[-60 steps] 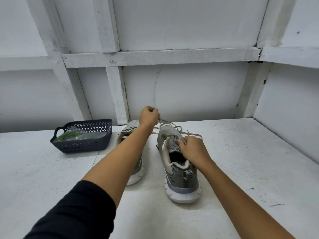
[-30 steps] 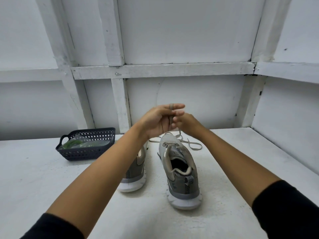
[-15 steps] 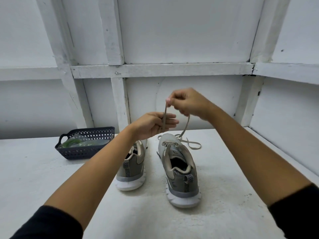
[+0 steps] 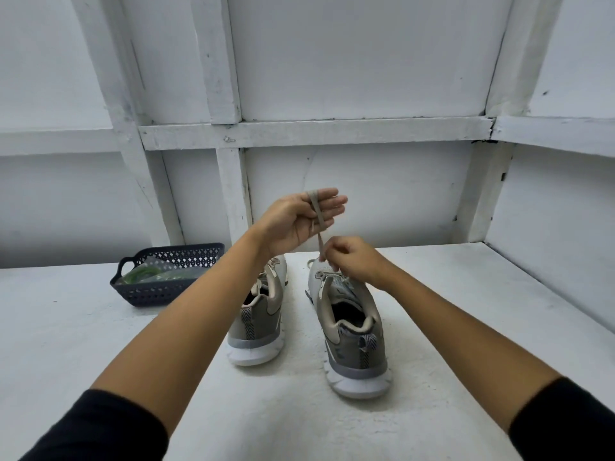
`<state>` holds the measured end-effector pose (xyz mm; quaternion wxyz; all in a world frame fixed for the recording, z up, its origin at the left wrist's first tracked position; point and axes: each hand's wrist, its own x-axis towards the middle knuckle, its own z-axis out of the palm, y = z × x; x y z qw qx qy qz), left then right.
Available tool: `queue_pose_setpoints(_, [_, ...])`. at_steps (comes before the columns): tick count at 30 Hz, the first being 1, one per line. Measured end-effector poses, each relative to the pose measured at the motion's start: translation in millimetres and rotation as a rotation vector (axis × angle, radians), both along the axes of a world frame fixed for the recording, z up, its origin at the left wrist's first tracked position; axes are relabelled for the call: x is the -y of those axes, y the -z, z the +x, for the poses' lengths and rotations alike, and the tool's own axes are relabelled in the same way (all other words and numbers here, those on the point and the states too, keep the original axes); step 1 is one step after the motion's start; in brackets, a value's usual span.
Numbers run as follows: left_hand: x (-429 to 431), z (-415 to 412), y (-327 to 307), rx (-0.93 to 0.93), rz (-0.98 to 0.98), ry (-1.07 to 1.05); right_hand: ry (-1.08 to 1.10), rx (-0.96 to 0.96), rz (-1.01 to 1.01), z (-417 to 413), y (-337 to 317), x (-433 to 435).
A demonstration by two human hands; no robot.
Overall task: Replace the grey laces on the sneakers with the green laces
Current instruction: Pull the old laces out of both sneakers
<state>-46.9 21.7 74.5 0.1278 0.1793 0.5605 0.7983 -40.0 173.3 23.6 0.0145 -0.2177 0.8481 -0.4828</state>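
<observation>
Two grey sneakers stand side by side with heels toward me: the left sneaker (image 4: 263,314) and the right sneaker (image 4: 349,324). A grey lace (image 4: 316,211) is wrapped around the straight fingers of my left hand (image 4: 299,221), raised palm-up above the shoes. My right hand (image 4: 352,261) pinches the same lace just above the right sneaker's tongue. The lace runs taut between the two hands. Green laces (image 4: 143,273) lie in the dark basket (image 4: 159,294).
The dark blue perforated basket sits at the back left of the white tabletop (image 4: 466,311). White panelled walls with wooden battens close in the back and right side.
My right hand has dropped from above down to the right sneaker's tongue. My left hand has risen, and the grey lace now loops around its fingers.
</observation>
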Motion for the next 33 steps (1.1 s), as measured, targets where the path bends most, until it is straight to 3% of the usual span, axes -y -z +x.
queue_pose_setpoints(4, [4, -7, 7, -0.031, -0.209, -0.113, -0.045, -0.026, -0.002, 10, -24, -3])
queue_pose_setpoints(7, [3, -5, 19, -0.021, -0.252, -0.065, -0.047, -0.035, -0.102, 9, -56, -12])
queue_pose_setpoints(15, [-8, 4, 15, 0.001, -0.29, 0.19, 0.01, -0.052, -0.162, -20, -80, -17])
queue_pose_setpoints(19, [-9, 7, 12, 0.002, -0.142, 0.272, 0.051, 0.006, -0.282, -37, -48, -19])
queue_pose_setpoints(26, [-1, -3, 2, -0.001, 0.126, -0.049, 0.07, -0.083, 0.031, -17, 12, -13])
queue_pose_setpoints(33, [1, -5, 14, 0.036, 0.055, -0.134, -0.058, -0.073, 0.135, 4, -40, -16])
